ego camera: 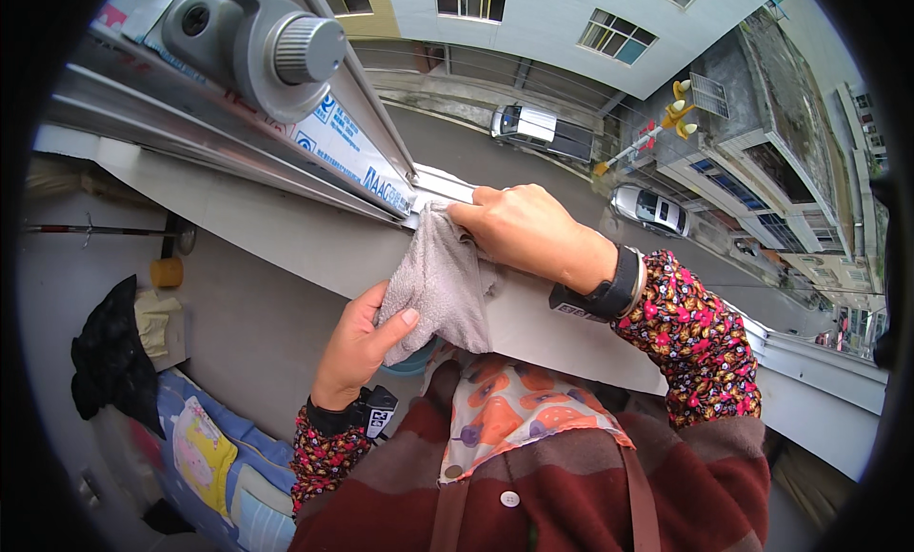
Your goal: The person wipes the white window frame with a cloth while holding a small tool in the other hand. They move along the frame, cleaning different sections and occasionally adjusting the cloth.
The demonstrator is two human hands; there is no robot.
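A grey terry cloth (439, 288) hangs between my two hands over the window sill (550, 316). My right hand (528, 227) grips its upper end and presses it against the window track (446, 184), close to the lower corner of the metal window frame (343, 152). The right fingertips are partly hidden behind the hand and cloth. Lower down, my left hand (364, 341) pinches the cloth's left edge, thumb on top. Part of a blue basin (410, 360) shows beneath the cloth.
A grey metal fitting with a ribbed knob (307, 48) juts in at upper left. Past the sill the view drops to a street (457, 134) with a pickup truck (543, 132) and a silver car (650, 209). Indoors, a blue patterned bedcover (207, 438) lies at lower left.
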